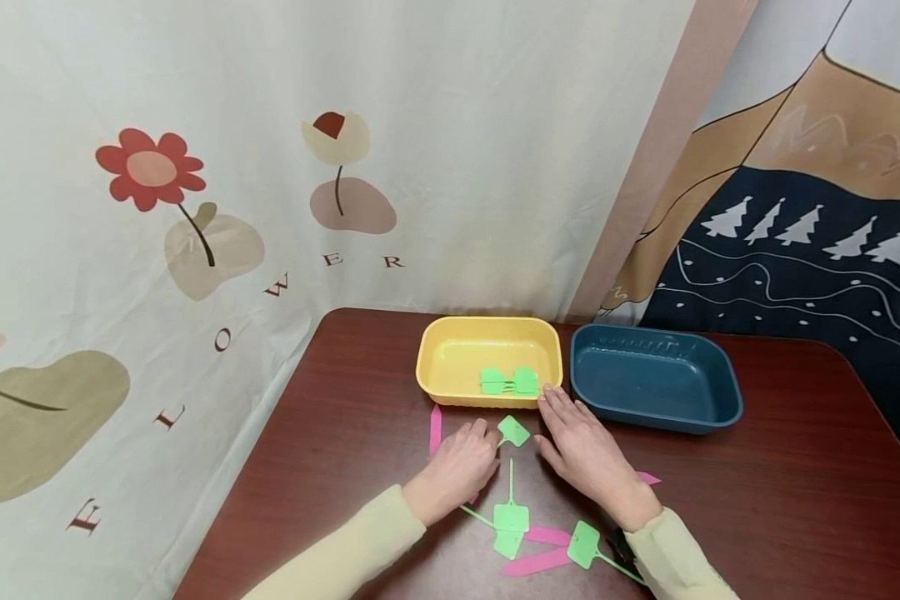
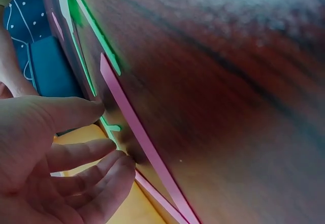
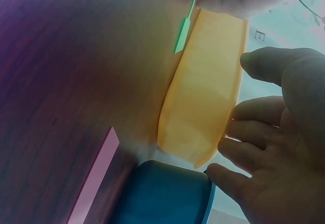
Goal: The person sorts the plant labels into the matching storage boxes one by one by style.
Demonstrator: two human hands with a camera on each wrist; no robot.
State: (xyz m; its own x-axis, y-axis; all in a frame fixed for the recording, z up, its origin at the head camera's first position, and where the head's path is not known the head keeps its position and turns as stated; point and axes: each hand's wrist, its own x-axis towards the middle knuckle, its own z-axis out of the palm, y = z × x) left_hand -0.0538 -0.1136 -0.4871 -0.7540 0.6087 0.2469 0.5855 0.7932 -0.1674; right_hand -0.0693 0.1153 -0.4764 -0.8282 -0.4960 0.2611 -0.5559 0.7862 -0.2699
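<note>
My left hand [image 1: 459,460] is low over the table, its fingertips at the stem of a green plant tag [image 1: 514,431] in front of the yellow basin [image 1: 450,398]. In the left wrist view, thumb and fingers are apart, with part of that tag visible between them. My right hand [image 1: 581,448] stretches its fingers to the basin's front right corner; nothing is in its grasp. A few green tags [image 1: 525,381] lie inside the basin. Closer to me, more green tags [image 1: 512,517] overlap pink pointed plant labels [image 1: 536,562].
A dark blue basin [image 1: 652,379] stands to the right of the yellow one. One pink label [image 1: 436,429] lies left of my left hand, and another pink tip [image 1: 648,477] shows beyond my right wrist. Behind the table hangs a printed curtain [image 1: 465,167].
</note>
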